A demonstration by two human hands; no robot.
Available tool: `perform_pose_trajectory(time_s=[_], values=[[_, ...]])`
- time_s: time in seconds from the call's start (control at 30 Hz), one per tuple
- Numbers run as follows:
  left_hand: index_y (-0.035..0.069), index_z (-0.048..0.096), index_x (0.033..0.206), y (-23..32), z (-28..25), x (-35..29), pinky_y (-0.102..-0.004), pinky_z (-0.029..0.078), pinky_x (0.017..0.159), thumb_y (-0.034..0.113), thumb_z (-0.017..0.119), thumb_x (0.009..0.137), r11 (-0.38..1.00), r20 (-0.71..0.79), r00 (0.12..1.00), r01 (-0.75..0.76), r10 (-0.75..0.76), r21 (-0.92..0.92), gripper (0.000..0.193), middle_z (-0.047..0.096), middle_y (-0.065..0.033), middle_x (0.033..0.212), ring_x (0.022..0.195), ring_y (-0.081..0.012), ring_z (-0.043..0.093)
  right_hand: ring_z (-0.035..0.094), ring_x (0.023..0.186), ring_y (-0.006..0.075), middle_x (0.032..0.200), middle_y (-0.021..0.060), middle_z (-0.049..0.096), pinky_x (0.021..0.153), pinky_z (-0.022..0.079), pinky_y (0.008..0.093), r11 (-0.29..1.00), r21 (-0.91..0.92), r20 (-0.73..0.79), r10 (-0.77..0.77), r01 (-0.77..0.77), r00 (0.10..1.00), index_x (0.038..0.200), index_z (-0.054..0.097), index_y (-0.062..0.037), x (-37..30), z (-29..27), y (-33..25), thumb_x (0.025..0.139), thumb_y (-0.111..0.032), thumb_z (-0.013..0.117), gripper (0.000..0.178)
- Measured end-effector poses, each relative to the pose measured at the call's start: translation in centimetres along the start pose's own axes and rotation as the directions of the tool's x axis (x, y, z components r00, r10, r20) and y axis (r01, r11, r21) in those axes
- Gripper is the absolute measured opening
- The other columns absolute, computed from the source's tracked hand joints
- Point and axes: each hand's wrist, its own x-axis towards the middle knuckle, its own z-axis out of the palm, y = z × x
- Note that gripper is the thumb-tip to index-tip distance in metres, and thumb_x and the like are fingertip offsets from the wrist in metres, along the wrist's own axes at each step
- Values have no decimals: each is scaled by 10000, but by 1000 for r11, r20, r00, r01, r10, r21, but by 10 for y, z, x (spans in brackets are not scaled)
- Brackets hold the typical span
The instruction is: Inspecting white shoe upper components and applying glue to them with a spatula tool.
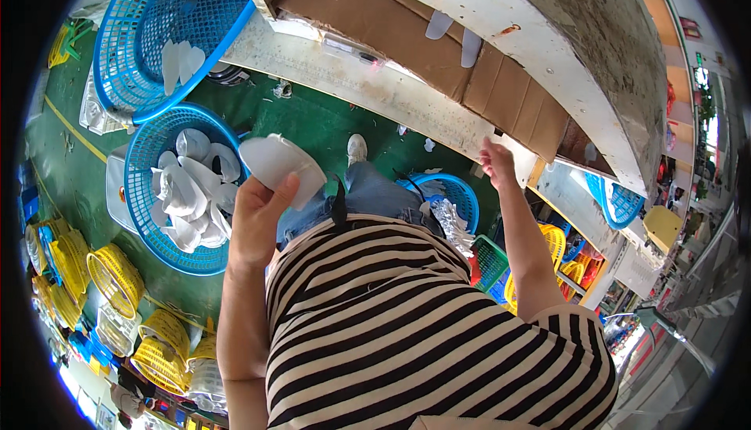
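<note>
My left hand (264, 209) grips a white curved shoe piece (280, 162), thumb on its near side and fingers behind it. The piece is bent round like a shoe upper, above the floor beside a blue basket. My right hand (497, 162) is at the front edge of the white bench (458, 126), fingers curled in. Whatever may be between those fingers is too small to make out. A small dark spot (498, 131) shows on the bench edge just beyond them. Two pale sole-shaped pieces (470, 46) lie on brown cardboard (375, 11) in the bench.
Left of me a round blue basket (139, 165) holds many white shoe pieces (188, 187). A larger blue basket (109, 46) beyond it holds a few flat white ones. Another blue basket (467, 195) stands under the bench. Yellow baskets (116, 280) are stacked at the left.
</note>
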Motion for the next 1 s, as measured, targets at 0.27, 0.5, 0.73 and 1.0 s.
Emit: perform_pose_trajectory(time_s=[0.27,0.5,0.73,1.0], values=[[-33,628,1064,-1,9,-5,-236,467,738,152,622,917,999,-53,998,37,-37,1,237,674,-50,930,813,-88,599,435,523,24,673,-57,527,441,323,192,831,-211,415,-401,515,817,873,652,-99,-62,88,-120,865,-264,683,168],[-25,627,1062,-12,-3,-15,-236,461,744,159,623,913,1000,-106,994,26,-27,-5,237,669,-41,925,822,-87,597,535,932,168,1011,58,574,798,437,300,613,-299,80,-748,732,659,1120,564,0,51,136,-195,721,-273,823,548],[2,631,1052,-19,-23,-29,-222,440,718,172,632,906,995,-217,974,51,-69,-86,225,663,-16,918,818,-74,585,505,1022,190,1140,48,550,812,369,366,683,-368,71,-656,631,751,1139,540,-91,104,128,-207,656,-221,827,577],[-21,620,1072,-19,-31,-27,-235,454,766,180,627,913,993,-192,980,35,-57,-116,257,664,-42,947,858,-92,596,522,1023,166,1095,41,555,911,420,306,606,-341,-14,-768,719,640,1112,536,-41,102,127,-196,761,-2,699,390]])
